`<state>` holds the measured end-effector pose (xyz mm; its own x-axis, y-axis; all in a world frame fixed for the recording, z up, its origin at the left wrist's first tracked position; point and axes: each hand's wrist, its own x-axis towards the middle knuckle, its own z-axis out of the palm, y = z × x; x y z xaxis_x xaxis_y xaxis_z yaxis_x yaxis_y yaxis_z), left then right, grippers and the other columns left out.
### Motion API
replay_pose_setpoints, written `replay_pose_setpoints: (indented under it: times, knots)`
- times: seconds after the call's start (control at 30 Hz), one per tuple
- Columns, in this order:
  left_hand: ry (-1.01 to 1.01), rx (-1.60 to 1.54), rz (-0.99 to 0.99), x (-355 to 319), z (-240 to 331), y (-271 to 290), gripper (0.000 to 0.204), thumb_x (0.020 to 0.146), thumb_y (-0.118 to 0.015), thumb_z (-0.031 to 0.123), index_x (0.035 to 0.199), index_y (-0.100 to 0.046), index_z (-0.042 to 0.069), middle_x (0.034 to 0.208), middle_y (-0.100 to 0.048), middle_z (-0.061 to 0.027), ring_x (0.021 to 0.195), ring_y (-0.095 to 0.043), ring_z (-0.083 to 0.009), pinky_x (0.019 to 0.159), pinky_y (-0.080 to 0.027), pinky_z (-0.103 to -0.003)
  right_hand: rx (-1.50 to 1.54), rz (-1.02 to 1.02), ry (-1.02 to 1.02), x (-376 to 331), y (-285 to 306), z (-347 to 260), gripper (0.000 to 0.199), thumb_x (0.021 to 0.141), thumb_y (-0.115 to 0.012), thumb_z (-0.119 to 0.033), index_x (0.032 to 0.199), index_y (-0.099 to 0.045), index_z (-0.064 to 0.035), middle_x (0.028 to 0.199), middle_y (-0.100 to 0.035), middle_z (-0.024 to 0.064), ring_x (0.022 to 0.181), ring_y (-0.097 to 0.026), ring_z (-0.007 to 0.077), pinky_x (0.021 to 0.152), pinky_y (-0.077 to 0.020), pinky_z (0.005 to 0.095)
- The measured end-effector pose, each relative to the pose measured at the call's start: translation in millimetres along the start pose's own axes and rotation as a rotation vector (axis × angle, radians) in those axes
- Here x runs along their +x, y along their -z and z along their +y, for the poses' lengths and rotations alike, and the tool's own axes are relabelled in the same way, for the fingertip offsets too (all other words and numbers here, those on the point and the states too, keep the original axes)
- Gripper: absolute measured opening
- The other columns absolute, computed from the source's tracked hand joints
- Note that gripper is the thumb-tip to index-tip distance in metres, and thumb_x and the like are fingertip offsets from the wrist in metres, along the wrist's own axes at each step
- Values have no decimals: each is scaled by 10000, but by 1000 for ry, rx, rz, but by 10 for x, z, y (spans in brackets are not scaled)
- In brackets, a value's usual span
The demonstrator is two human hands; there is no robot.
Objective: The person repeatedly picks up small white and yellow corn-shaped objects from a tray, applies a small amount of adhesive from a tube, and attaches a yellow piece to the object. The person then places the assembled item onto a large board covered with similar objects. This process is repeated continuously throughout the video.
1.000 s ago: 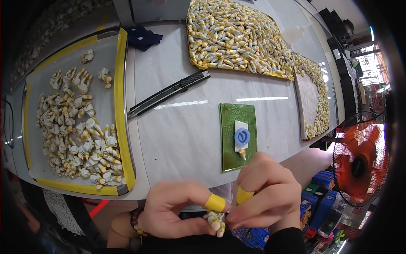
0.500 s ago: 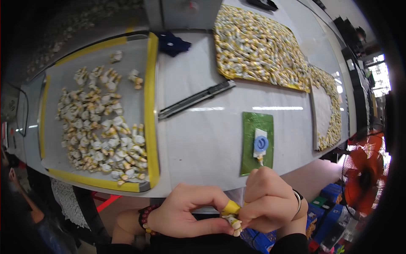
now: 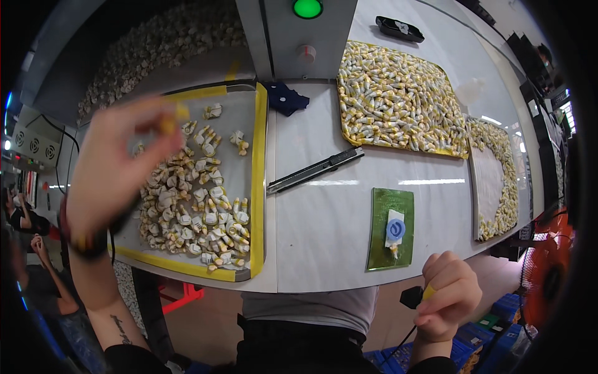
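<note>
Small white-and-yellow pieces (image 3: 187, 215) lie heaped in the yellow-edged tray (image 3: 257, 187), directly beneath and just beyond my left fingertips (image 3: 163, 118). A second ago both my hands were pressed together at the near edge of the table (image 3: 324, 237), pinching one such piece between yellow finger caps. Now they are well apart. My left hand (image 3: 115, 168) has swung up and out over the tray; it is blurred by motion, its fingers loosely curled with a yellow cap at the tip, and I cannot tell whether a piece is still held between them or has already dropped. My right hand (image 3: 445, 293) has stayed low, below the table edge, fingers curled narrow around a small yellow-tipped object, nothing else visible in its grip.

I judge that one worked piece is being delivered to the tray, so one cycle of the handling is closing.

Beyond my right fingers, just above them on the table, lies a green mat (image 3: 389, 227) carrying a white part with a blue disc (image 3: 395, 229). A dark utility knife (image 3: 314, 170) lies between the tray and the mat. Farther from both hands, two larger trays of pieces (image 3: 398, 100) fill the far right side, and a green lamp (image 3: 308, 7) glows on the grey post.
</note>
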<state>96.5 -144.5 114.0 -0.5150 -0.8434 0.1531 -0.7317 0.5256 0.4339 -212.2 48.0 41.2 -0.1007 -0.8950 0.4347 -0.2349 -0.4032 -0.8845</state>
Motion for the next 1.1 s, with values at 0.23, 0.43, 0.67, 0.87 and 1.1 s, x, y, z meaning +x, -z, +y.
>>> replay_pose_setpoints:
  times: [0.23,0.43,0.67,0.87,1.1]
  knots:
    - [142,421,86,1105,-1729,-101,409,726,-714,208,1092,-625,48,991,-636,-170,925,-613,-310,817,-482,-385,-69,17,57,-125,180,-51,334,690,-798,-310,634,-548,-96,592,-442,-22,532,-387,120,478,-275,254]
    - [115,417,93,1223,-1817,-210,387,758,-693,243,1076,-627,32,975,-634,-182,915,-614,-320,811,-484,-384,-63,58,47,-256,433,51,259,718,-755,-214,678,-557,-52,603,-468,7,547,-403,131,483,-290,258]
    - [-5,167,131,1070,-1835,-95,310,799,-669,180,1053,-594,17,915,-639,-122,840,-627,-231,760,-487,-325,-50,88,119,-167,430,45,199,680,-766,-164,674,-602,-52,579,-500,13,513,-423,139,462,-301,265]
    - [32,-509,117,500,-553,31,291,870,-538,114,1139,-473,22,829,-565,0,744,-516,-52,623,-394,-186,-444,-7,108,241,638,-99,177,649,-755,-113,684,-592,-53,588,-524,30,521,-465,161,478,-335,270]
    - [-193,-1152,-579,-474,559,-262,154,841,-546,-34,960,-643,-50,954,-645,-179,779,-639,-225,706,-525,-280,-1060,-265,78,1199,886,403,90,744,-622,-18,832,-603,-11,788,-614,122,744,-589,284,685,-461,375]
